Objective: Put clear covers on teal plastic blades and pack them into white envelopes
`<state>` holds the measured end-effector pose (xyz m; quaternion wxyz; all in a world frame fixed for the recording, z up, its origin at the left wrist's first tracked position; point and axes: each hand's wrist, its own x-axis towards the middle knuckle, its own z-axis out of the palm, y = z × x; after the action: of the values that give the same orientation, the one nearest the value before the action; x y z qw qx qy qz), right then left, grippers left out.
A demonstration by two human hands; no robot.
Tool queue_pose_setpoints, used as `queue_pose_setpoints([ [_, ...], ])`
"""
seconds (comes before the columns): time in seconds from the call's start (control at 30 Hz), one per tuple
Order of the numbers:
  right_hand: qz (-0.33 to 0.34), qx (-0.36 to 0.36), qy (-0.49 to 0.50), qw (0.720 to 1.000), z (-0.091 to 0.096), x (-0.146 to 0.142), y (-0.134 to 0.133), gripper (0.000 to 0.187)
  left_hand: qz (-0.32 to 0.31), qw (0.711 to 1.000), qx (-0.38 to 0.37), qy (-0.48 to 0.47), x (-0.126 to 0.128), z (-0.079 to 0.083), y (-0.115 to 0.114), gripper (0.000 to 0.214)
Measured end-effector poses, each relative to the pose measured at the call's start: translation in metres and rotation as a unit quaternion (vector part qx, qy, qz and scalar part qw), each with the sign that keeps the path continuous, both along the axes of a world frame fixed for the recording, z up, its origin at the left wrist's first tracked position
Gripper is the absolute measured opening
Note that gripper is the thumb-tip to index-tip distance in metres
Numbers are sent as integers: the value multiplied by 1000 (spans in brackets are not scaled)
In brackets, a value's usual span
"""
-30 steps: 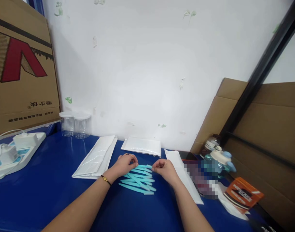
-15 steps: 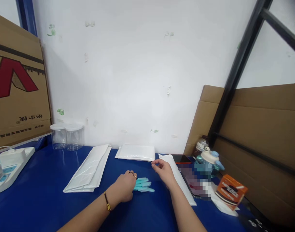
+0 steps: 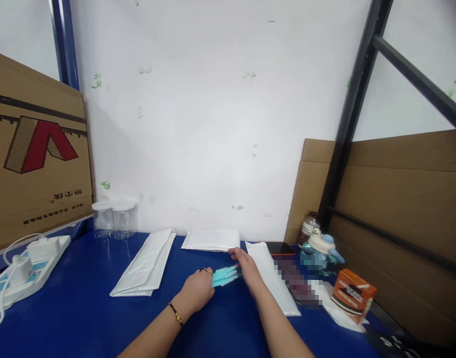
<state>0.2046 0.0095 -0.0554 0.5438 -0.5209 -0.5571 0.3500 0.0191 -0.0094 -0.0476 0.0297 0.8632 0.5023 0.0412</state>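
Note:
My left hand (image 3: 198, 290) is closed around one end of a bunch of slim turquoise plastic sticks (image 3: 226, 275). Their other ends fan out to the right, just over the blue tabletop (image 3: 220, 328). What kind of sticks they are, I cannot make out. My right hand (image 3: 249, 272) is beside the free ends, fingers stretched out and palm turned toward them. Whether a fingertip touches the sticks is unclear. A white bubble mailer (image 3: 212, 239) lies just behind my hands, and another white mailer (image 3: 272, 278) runs along my right forearm.
A folded white mailer (image 3: 145, 263) lies at left, with two clear jars (image 3: 124, 221) behind it. Further left are a power strip (image 3: 37, 271) and a cardboard box (image 3: 41, 164). At right are a phone (image 3: 282, 248), a teal bottle (image 3: 319, 253) and an orange box (image 3: 353, 295).
My left hand has drawn the turquoise sticks together and raised them slightly. My right hand has come down toward their free ends, its fingers straighter. The camera view has shifted a little.

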Motion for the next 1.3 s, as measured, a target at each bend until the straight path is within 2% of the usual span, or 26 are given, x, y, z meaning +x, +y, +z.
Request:
queue_pose_setpoints([
  [0.13, -40, -35, 26, 998, -9, -10, -1, 62, 21, 1000, 5, 2, 5, 0, -3, 30],
  [0.23, -50, -19, 94, 994, -10, -19, 0, 59, 19, 1000, 7, -3, 9, 1, -4, 29],
  [0.33, -39, 16, 122, 992, 0, -27, 0, 51, -9, 999, -8, -42, 12, 3, -7, 26],
  [0.5, -70, 61, 45, 995, 16, -37, -3, 47, -15, 991, -47, -126, 14, -2, -11, 32],
  [0.57, -74, 70, 54, 993, 19, -41, -6, 44, -15, 983, -52, -174, 15, -7, -10, 29],
  [0.63, -51, 98, 101, 989, 24, -45, -12, 36, -29, 959, -80, -269, 17, -11, -7, 21],
  [0.67, -31, 120, 122, 985, 29, -46, -16, 34, -43, 937, -106, -330, 19, -12, -6, 23],
  [0.73, 13, 170, 120, 978, 42, -47, -24, 39, -80, 873, -168, -450, 24, -13, -5, 31],
  [0.8, 52, 213, 36, 975, 58, -46, -33, 37, -111, 803, -215, -544, 29, -14, -6, 38],
  [0.87, 97, 256, -80, 958, 73, -44, -40, 35, -117, 757, -243, -595, 33, -14, -9, 43],
  [0.9, 130, 261, -138, 947, 78, -42, -44, 34, -111, 748, -253, -604, 33, -14, -11, 44],
  [0.97, 182, 252, -220, 925, 83, -39, -49, 34, -91, 749, -264, -601, 33, -16, -13, 45],
  [1.07, 184, 235, -251, 921, 79, -35, -54, 37, -73, 759, -272, -587, 31, -20, -13, 45],
  [1.2, 179, 211, -210, 938, 66, -27, -54, 36, -86, 763, -290, -572, 31, -24, -14, 47],
  [1.27, 165, 194, -116, 960, 59, -22, -51, 42, -101, 736, -327, -585, 32, -21, -17, 46],
  [1.3, 151, 179, -44, 971, 55, -20, -50, 50, -109, 706, -361, -599, 32, -18, -19, 45],
])
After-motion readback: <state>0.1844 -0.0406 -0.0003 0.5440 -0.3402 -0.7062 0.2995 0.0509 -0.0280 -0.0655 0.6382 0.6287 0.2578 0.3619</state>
